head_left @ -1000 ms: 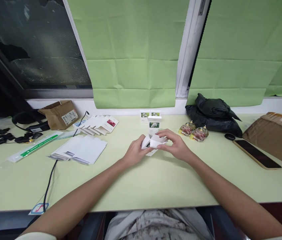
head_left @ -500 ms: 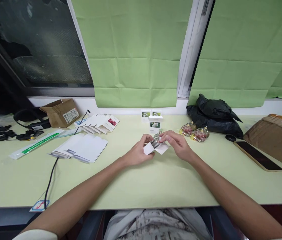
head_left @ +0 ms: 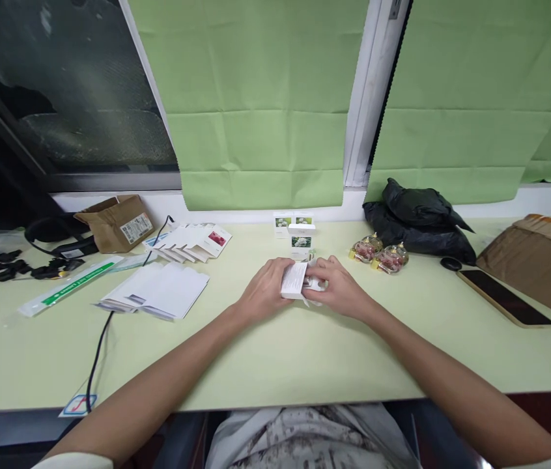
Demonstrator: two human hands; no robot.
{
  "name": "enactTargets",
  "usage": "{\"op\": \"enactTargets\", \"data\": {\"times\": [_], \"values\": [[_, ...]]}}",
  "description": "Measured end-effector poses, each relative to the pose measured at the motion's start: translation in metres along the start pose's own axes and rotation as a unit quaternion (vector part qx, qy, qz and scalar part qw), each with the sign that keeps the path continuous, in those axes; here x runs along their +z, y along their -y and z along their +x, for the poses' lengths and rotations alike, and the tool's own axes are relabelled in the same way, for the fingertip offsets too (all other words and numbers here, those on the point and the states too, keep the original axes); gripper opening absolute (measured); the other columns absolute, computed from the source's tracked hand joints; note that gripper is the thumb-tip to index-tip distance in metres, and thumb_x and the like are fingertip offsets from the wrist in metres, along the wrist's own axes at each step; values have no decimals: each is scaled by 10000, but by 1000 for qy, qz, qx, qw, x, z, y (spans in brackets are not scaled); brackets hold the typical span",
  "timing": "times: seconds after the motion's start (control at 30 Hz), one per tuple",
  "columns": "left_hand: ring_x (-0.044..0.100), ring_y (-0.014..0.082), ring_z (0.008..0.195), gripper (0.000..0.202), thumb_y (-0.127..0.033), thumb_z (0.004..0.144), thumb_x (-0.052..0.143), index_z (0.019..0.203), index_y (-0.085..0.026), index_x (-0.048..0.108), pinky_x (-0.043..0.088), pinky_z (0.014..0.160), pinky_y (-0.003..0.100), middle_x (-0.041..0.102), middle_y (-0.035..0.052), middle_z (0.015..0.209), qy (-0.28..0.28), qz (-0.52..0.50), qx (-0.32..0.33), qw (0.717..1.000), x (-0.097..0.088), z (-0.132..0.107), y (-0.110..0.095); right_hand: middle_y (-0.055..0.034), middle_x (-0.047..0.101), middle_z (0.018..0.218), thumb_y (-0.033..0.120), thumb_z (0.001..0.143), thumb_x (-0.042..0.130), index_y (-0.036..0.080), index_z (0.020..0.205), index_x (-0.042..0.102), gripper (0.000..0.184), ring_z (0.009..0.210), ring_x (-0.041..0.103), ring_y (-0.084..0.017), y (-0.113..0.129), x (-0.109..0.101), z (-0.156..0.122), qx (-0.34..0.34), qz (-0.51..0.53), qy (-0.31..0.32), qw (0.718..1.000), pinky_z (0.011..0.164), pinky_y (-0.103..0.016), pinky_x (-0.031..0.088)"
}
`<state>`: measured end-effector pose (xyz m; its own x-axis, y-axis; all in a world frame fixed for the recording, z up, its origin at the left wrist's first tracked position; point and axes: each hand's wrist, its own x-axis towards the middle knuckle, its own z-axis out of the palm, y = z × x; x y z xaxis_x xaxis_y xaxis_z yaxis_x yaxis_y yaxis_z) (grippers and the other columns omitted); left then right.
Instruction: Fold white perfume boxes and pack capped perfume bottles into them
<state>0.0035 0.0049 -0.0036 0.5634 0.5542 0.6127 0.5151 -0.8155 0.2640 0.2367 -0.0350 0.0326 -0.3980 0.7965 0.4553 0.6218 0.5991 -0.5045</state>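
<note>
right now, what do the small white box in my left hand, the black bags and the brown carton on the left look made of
Small white box: probably thin card, smooth and matte; flat panels, crisp edges.
Black bags: likely soft plastic film, slightly glossy; creases catch the light.
Brown carton: cardboard, dull finish; bent flaps, plain brown faces. Whether it's corrugated, I can't tell.

On the table [head_left: 280, 371], three boxes [head_left: 301, 243] stand farther off than the carton [head_left: 294, 281] between left hand [head_left: 266, 286] and right hand [head_left: 339, 286]; left, folded cartons [head_left: 174, 292] lie nearer than the cardboard box [head_left: 113, 225]; right, plastic bags [head_left: 419, 228] lie behind two small items [head_left: 391, 259], the phone [head_left: 505, 298] farther right
</note>
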Motion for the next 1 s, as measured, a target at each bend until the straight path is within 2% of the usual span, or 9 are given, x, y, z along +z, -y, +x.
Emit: {"op": "enactTargets", "data": {"times": [0.1,0.27,0.37,0.47,0.57,0.67,0.83,1.0], "values": [[612,336,1176,742,-301,808,836,1414,-254,412,546,950,497,618,129,1287,-8,8,22,1000,0,0,-2,-25,635,854,224,931,704,235,924,772,69,832,495,-210,0,11,1,22,13,-27,999,793,-344,378],[608,333,1185,720,-323,825,828,1409,-251,414,543,961,502,613,131,1300,-15,10,20,1000,-1,1,-5,-33,678,974,199,935,697,272,1028,789,150,922,527,-228,0,18,0,29,29,-51,998,854,-361,387],[593,338,1194,792,-446,788,871,1412,-252,424,533,969,508,606,132,1320,-6,-11,-11,1000,-3,3,-6,-41,689,1020,198,951,671,265,999,789,144,967,542,-239,-1,21,-1,35,55,-73,995,889,-378,398],[548,359,1250,935,-563,698,918,1438,-259,433,517,992,510,582,136,1363,32,-58,-55,996,-9,5,-7,-47,690,1027,229,945,684,264,981,792,119,1006,550,-252,-7,23,-1,43,86,-90,991,905,-392,410],[496,370,1316,983,-596,695,910,1483,-270,421,495,1027,509,543,141,1426,64,-108,-88,988,-14,5,-5,-48,690,1020,261,923,712,278,1018,801,131,1019,559,-260,-16,24,2,56,113,-89,988,895,-395,423],[484,374,1325,955,-596,710,900,1486,-273,447,472,1051,518,538,142,1433,73,-131,-97,984,-16,5,-3,-48,684,1017,279,909,721,279,1014,802,132,1034,577,-259,-23,26,3,69,140,-97,983,894,-395,433],[491,367,1301,912,-605,710,897,1459,-270,498,459,1057,509,576,134,1391,48,-126,-73,988,-15,5,-6,-44,661,978,274,920,686,269,969,790,116,1022,576,-257,-20,30,2,57,148,-102,982,913,-406,433],[487,365,1307,899,-596,719,895,1462,-278,503,448,1074,505,581,131,1409,22,-109,-50,993,-15,7,-9,-48,647,975,279,928,687,270,952,792,108,983,533,-258,-10,24,1,43,115,-95,988,888,-406,416]]}}
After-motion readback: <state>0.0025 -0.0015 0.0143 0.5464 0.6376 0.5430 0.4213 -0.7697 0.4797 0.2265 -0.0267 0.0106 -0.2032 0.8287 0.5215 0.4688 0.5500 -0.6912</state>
